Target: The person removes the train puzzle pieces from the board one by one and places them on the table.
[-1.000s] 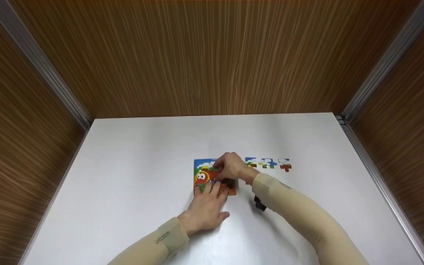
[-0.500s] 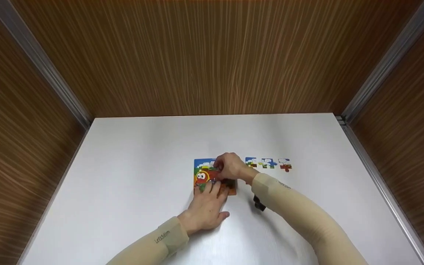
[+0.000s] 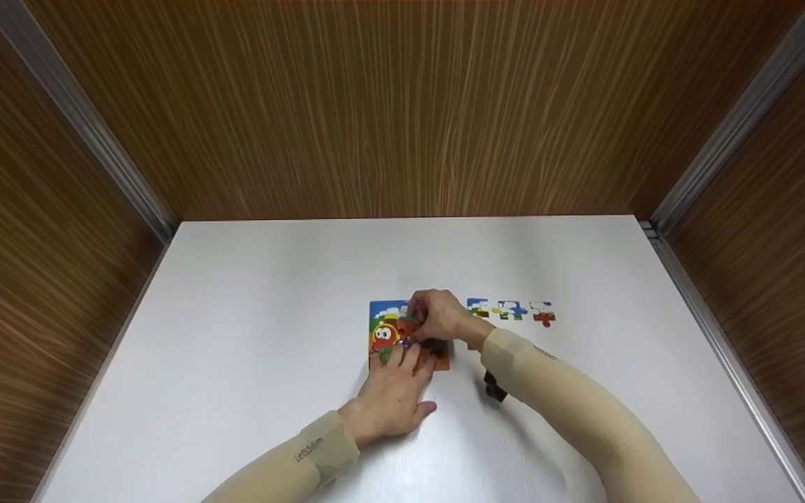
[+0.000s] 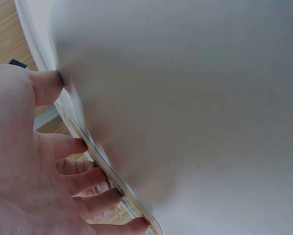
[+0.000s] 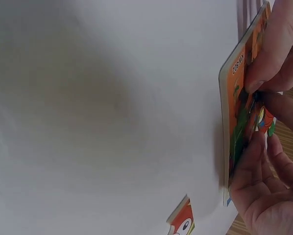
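A picture puzzle board (image 3: 381, 307) with a blue top and an orange lower border lies on the white table. My left hand (image 3: 392, 399) is spread, its fingertips resting on the board's near part and its thumb out to the side. Over the board's right half is my right hand (image 3: 437, 314), thumb and fingers bent. In the right wrist view, that hand (image 5: 266, 200) appears to pinch a colourful puzzle piece (image 5: 265, 122) against the board; the fingers hide much of it. Loose puzzle pieces (image 3: 512, 310) lie right of the board.
Another loose piece (image 3: 544, 314) lies at the right end of the row. A puzzle piece with an eye (image 5: 184, 221) shows in the right wrist view. Under the right sleeve is a small black object (image 3: 494, 387). Wood-grain panels (image 3: 402, 112) enclose the table.
Both hands stay at the board, and the loose pieces have not moved. The right hand's fingers shift very slightly; the whole view drifts a little.
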A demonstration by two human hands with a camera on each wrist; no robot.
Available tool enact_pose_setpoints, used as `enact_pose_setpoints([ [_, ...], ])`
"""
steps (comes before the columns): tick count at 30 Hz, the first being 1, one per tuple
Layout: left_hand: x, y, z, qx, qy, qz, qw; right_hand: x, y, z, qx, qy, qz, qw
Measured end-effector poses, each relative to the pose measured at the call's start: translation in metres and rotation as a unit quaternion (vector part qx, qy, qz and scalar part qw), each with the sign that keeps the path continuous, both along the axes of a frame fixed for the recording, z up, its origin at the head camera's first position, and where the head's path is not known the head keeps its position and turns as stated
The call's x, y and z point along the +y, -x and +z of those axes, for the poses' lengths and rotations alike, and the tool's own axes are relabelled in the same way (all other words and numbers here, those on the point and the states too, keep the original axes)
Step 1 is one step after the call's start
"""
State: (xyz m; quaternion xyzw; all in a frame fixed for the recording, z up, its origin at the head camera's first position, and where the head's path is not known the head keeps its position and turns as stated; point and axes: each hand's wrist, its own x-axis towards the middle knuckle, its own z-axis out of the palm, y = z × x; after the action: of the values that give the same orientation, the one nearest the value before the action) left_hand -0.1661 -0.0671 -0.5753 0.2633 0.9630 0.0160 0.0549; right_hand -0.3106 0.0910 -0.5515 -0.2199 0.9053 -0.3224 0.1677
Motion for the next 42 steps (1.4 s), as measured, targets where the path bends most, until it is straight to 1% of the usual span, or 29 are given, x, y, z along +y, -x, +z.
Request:
enact_pose_setpoints([
  [7,0.001,0.0,-0.002,0.005,0.006,0.0,1.0,0.002,-0.001,0.0,-0.013,0.012,-0.006,1.0],
  [15,0.001,0.0,-0.001,0.004,0.008,0.004,1.0,0.006,-0.002,-0.001,-0.029,0.059,-0.015,0.998],
  [19,0.001,0.0,0.0,-0.002,0.006,0.007,1.0,0.008,-0.002,0.0,-0.058,0.089,-0.028,0.994],
  [22,0.001,0.0,0.0,-0.004,0.004,0.005,1.0,0.01,-0.003,0.001,-0.084,0.116,-0.044,0.989],
  [26,0.001,0.001,-0.001,-0.003,0.005,0.005,1.0,0.015,-0.001,0.004,-0.094,0.146,-0.057,0.983],
  [29,0.001,0.001,-0.002,-0.009,0.002,0.009,0.9999,0.019,0.001,0.006,-0.093,0.162,-0.059,0.981],
  [35,0.001,0.001,-0.002,-0.022,-0.003,0.015,0.9996,0.03,0.002,0.011,-0.105,0.164,-0.071,0.978],
  [39,0.001,0.001,-0.002,-0.021,0.0,0.015,0.9997,0.037,0.001,0.014,-0.111,0.158,-0.076,0.978],
  [42,0.001,0.001,-0.001,-0.023,0.003,0.015,0.9996,0.043,0.001,0.016,-0.107,0.159,-0.073,0.979],
])
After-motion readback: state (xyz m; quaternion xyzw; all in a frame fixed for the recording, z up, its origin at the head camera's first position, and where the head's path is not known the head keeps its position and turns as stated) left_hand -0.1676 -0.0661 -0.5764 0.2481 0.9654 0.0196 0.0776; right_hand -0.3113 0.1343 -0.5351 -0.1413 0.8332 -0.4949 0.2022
